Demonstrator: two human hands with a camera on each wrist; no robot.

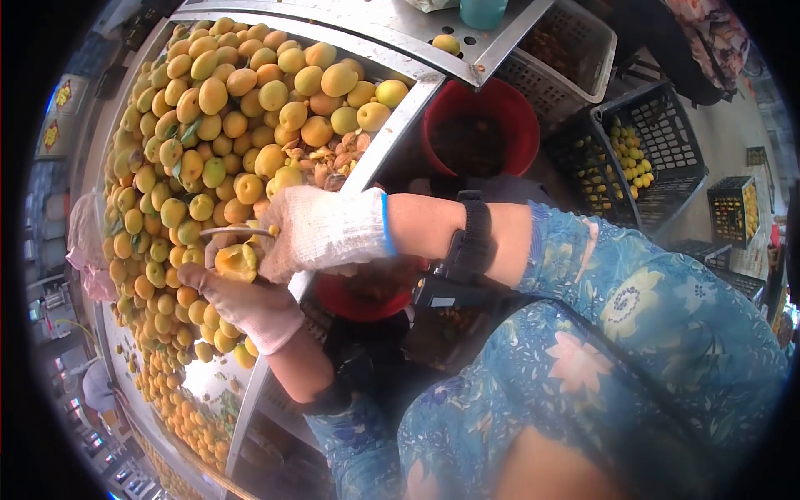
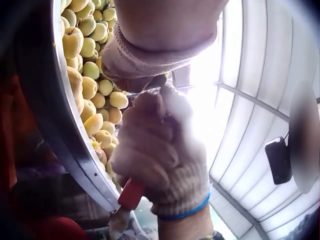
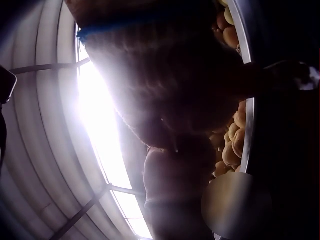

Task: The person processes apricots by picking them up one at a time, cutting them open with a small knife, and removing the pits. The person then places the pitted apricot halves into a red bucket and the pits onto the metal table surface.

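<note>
In the head view my gloved left hand point(image 1: 250, 304) holds a cut apricot point(image 1: 237, 262), its yellow flesh showing. My right hand point(image 1: 321, 229), in a white knit glove with a blue cuff, is close against it. The right fingers curl round a red-handled knife point(image 2: 131, 194), seen in the left wrist view. A thin curved blade point(image 1: 237, 231) passes just above the apricot in the head view. Both hands are over a large heap of whole apricots point(image 1: 208, 125). The right wrist view is dark and the fingers there are hard to make out.
A metal table rim point(image 1: 367, 167) runs beside the hands. Opened halves and pits point(image 1: 337, 158) lie near that edge. Below it stand a red bucket point(image 1: 521, 117), another red container point(image 1: 358, 308), and a black crate point(image 1: 679, 158) with yellow fruit. One apricot point(image 1: 446, 43) sits on a perforated metal shelf.
</note>
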